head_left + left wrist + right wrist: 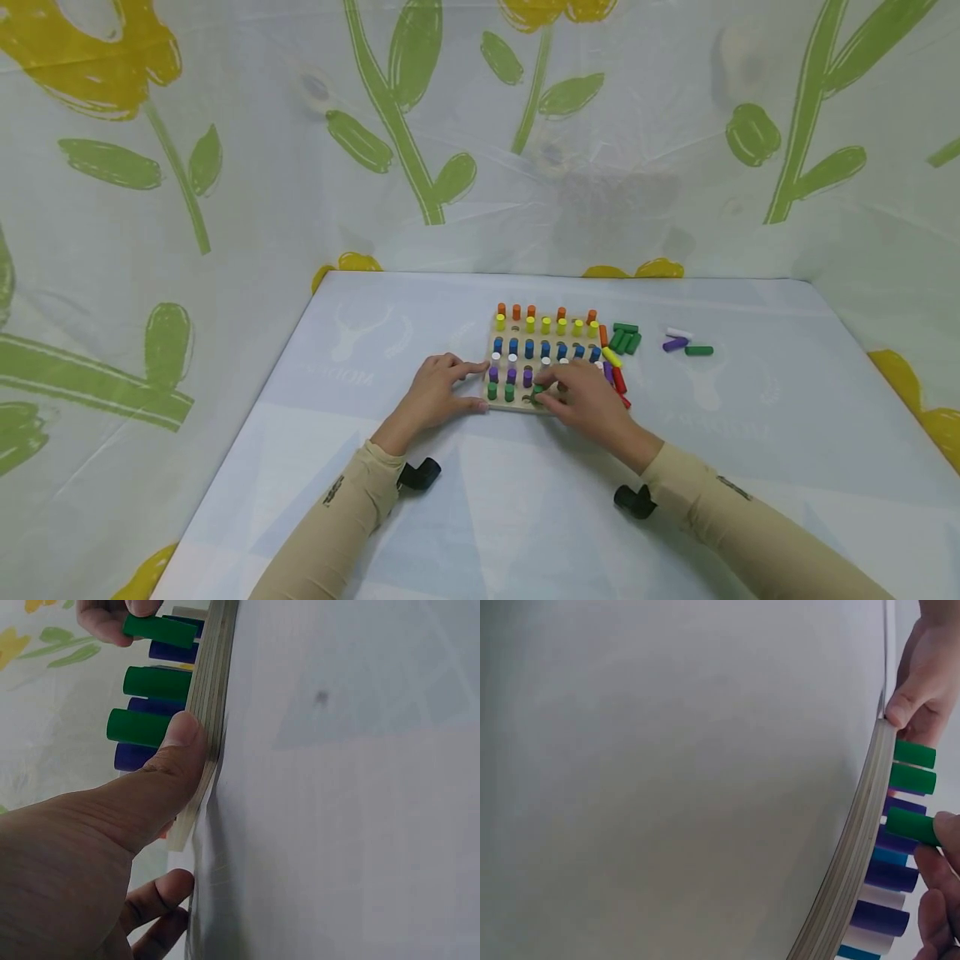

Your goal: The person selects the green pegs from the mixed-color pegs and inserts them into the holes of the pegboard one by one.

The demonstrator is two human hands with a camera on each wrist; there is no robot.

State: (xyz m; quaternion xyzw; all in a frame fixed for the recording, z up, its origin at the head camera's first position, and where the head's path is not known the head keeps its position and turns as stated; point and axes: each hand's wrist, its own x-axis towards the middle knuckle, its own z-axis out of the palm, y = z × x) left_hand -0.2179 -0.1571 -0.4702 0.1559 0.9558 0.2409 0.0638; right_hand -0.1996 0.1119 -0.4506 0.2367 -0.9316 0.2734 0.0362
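A wooden pegboard (517, 407) lies on the table, bearing rows of orange, yellow, blue, white, purple and green pegs. My left hand (435, 390) touches the board's left side, index finger and thumb spread apart. Seen from the left wrist, its thumb (176, 746) presses the board's edge near two upright green pegs. With finger and thumb, my right hand (581, 400) pinches a green peg (909, 825) over the front row, beside those two. Whether its lower end is inside a hole is hard to tell. The right hand covers part of the front rows.
Loose green pegs (625, 342), a yellow peg (612, 357) and red pegs (618, 380) lie by the board's right side. Farther right are a white peg (679, 333), a purple peg (675, 344) and another green peg (699, 351). A flowered curtain (480, 192) hangs behind the table.
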